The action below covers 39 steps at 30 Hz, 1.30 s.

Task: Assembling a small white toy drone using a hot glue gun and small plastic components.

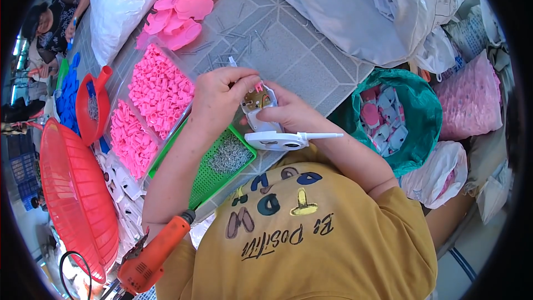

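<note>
My right hand (pixel 282 110) is closed around an opened white plastic housing (pixel 256 124), its thumb across the near part. Inside show a brass-coloured plate (pixel 257 100) and thin wires. At the far end of the housing, my left hand (pixel 217 99) pinches a small pink plastic piece (pixel 259 86) between thumb and fingers. A thin white stem (pixel 232 62) sticks out beyond the left fingers; what it belongs to is hidden. Close to my body, at the table edge, is another white shell (pixel 276 140) with a long pointed stem, below the right hand.
Pink caps (pixel 158 91) and smaller pink parts (pixel 131 140) fill a tray at left. A green basket (pixel 214 180) holds screws. Nearby are an orange power screwdriver (pixel 152 255), a red basket (pixel 75 200), a red scoop (pixel 89 108), pink covers (pixel 186 11) and a teal bag (pixel 425 111).
</note>
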Tool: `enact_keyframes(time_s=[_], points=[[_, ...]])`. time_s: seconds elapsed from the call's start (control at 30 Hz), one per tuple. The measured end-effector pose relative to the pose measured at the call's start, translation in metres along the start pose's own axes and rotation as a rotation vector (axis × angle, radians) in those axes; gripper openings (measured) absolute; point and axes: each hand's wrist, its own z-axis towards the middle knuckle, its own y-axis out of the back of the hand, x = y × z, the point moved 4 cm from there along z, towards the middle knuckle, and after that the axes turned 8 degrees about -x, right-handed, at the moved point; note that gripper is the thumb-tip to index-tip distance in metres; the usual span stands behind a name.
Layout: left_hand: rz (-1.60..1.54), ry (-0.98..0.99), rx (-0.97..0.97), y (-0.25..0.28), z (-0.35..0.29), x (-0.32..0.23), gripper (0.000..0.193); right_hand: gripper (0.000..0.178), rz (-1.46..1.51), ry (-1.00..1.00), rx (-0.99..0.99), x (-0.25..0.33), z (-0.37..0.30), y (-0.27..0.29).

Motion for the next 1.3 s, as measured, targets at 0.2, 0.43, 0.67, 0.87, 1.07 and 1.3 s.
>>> enact_keyframes(time_s=[0.2, 0.43, 0.67, 0.87, 1.07, 1.3], points=[[-0.115, 0.084, 0.014, -0.002, 0.0, 0.002, 0.018, 0.071, 0.012, -0.01, 0.016, -0.001, 0.002, 0.003], [-0.17, 0.106, -0.04, -0.002, 0.0, 0.006, 0.018, 0.07, -0.002, -0.009, 0.012, 0.001, 0.0, 0.002], [0.047, -0.041, -0.085, -0.006, -0.001, -0.002, 0.017, 0.071, 0.02, -0.018, 0.008, -0.001, 0.001, 0.004], [0.144, -0.199, -0.103, -0.007, -0.004, -0.001, 0.017, 0.071, 0.03, -0.004, 0.038, -0.004, -0.001, 0.0], [0.449, -0.521, -0.145, 0.008, -0.019, -0.024, 0.025, 0.063, 0.024, 0.029, 0.024, 0.002, -0.005, -0.006], [0.778, -0.196, -0.631, 0.139, -0.053, -0.001, 0.022, 0.063, 0.011, 0.006, 0.005, 0.004, -0.003, -0.003]])
